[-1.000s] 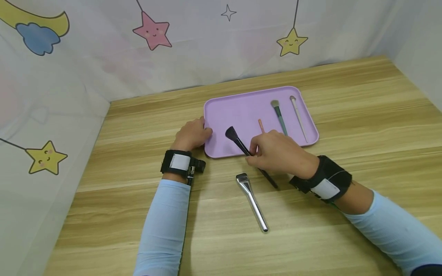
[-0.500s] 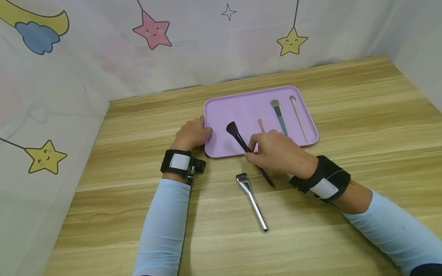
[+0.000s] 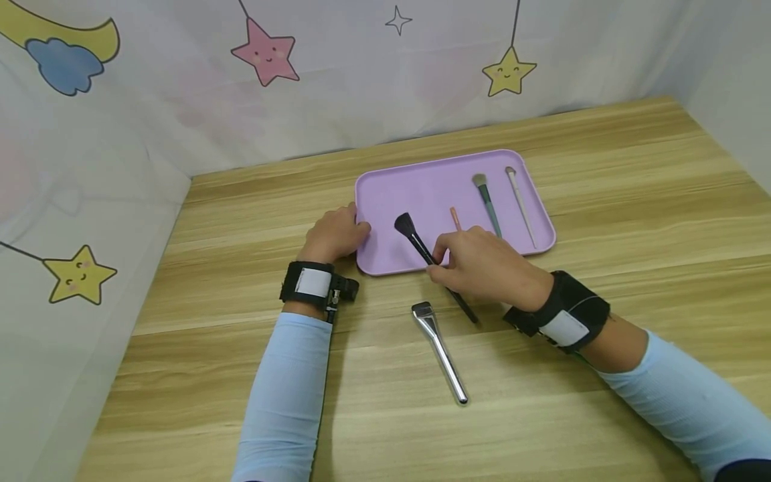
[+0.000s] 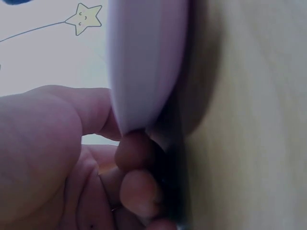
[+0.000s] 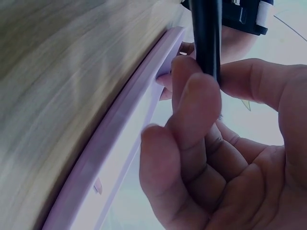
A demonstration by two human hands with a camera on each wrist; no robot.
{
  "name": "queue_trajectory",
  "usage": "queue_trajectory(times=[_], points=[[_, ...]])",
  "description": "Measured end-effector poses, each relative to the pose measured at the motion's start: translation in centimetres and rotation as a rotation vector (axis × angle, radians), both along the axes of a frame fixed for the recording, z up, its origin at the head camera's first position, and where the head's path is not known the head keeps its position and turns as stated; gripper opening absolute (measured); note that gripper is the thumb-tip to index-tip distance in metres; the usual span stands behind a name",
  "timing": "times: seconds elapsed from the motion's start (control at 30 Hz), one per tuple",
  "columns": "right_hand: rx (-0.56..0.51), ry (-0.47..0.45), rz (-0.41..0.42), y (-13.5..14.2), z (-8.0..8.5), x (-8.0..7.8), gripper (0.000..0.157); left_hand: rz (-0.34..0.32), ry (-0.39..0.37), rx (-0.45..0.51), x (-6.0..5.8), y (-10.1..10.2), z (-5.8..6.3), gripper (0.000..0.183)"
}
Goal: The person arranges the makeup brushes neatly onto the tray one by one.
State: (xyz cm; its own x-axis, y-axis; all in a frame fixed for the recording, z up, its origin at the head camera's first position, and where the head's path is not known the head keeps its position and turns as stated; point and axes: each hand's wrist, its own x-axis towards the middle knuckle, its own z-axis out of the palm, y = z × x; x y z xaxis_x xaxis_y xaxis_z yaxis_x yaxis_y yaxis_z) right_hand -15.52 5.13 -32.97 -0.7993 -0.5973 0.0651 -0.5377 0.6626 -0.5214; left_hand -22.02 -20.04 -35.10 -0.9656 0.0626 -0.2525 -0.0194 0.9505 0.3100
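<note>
My right hand point(image 3: 490, 268) pinches a black makeup brush point(image 3: 420, 248) by its handle, between thumb and fingertips. The brush slants over the near rim of a lilac tray point(image 3: 409, 184), dark bristles above the tray floor and handle end above the table. In the right wrist view, the black handle point(image 5: 207, 38) rises out of the pinch. My left hand point(image 3: 336, 234) grips the tray's left edge, thumb on the rim; the left wrist view shows fingertips point(image 4: 139, 191) beneath the tray edge. In the tray lie a green brush point(image 3: 486, 201), a white brush point(image 3: 521, 204) and an orange-tipped stick point(image 3: 454, 217), partly hidden by my right hand.
A shiny silver brush point(image 3: 442, 355) with a flat dark head lies on the wood-grain table point(image 3: 241, 375), in front of the tray. Behind the table hangs a white curtain point(image 3: 361, 87) printed with stars.
The bristle end of the black brush has tipped away from me over the tray, and its handle end has shifted slightly left. My left hand and the tray stay in place.
</note>
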Motion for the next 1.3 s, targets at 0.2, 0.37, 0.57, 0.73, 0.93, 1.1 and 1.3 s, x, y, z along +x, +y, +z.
queue_trajectory(times=[0.2, 0.37, 0.57, 0.73, 0.93, 1.1, 1.3], points=[[-0.003, -0.021, 0.005, -0.17, -0.13, 0.05, 0.017, 0.002, 0.005, -0.001, 0.01, -0.01, -0.11, 0.044], [-0.006, -0.026, 0.003, -0.28, -0.27, 0.16, 0.016, 0.001, 0.011, 0.006, 0.0, -0.01, -0.25, 0.045], [0.004, -0.013, 0.003, -0.34, -0.38, 0.2, 0.016, -0.003, 0.014, 0.0, -0.04, -0.02, -0.22, 0.045], [0.007, -0.02, 0.002, -0.39, -0.43, 0.24, 0.016, 0.0, 0.014, 0.002, 0.05, -0.02, -0.19, 0.042], [0.004, -0.027, 0.006, -0.41, -0.44, 0.29, 0.017, 0.018, 0.023, 0.001, 0.16, 0.02, -0.24, 0.032], [0.012, -0.037, 0.002, -0.43, -0.41, 0.32, 0.018, 0.018, 0.022, 0.001, 0.16, 0.04, -0.23, 0.033], [0.015, -0.035, 0.0, -0.42, -0.37, 0.32, 0.018, 0.015, 0.02, 0.005, 0.14, 0.04, -0.29, 0.034]])
